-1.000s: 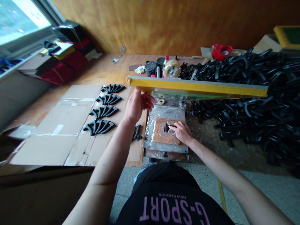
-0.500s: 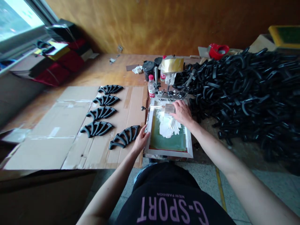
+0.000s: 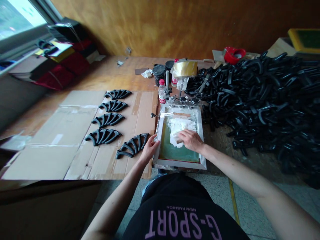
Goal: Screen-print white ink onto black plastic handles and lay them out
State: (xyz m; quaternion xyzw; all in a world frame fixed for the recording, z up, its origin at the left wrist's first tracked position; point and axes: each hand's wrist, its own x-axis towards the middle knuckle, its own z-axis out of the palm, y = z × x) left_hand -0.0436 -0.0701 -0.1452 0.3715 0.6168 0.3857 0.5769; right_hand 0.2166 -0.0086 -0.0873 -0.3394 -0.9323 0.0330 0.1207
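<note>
A silk-screen printing frame (image 3: 158,150) with a pale metal rim and a green mesh (image 3: 178,155) lies in front of me. White ink (image 3: 183,124) is spread thickly over the middle of the mesh. My right hand (image 3: 191,140) grips a small squeegee (image 3: 178,138) pressed against that ink; the fingers partly cover the tool. At the frame's left side, my left hand (image 3: 151,147) holds the rim, thumb towards the mesh and fingers along the outer edge. Just left of it, a black fan-shaped plastic part (image 3: 133,146) rests on flattened cardboard (image 3: 75,133).
Several similar black parts (image 3: 107,119) lie in a column on the cardboard. A large heap of black pieces (image 3: 255,96) covers the right side. Behind the frame stand a red-capped bottle (image 3: 162,91), a dark tub (image 3: 159,73) and a tape roll (image 3: 185,69). Bundled stacks (image 3: 53,71) sit far left.
My right hand has drawn the squeegee towards me, from the far end of the mesh to about its middle, through the white ink. My left hand has stayed at the rim.
</note>
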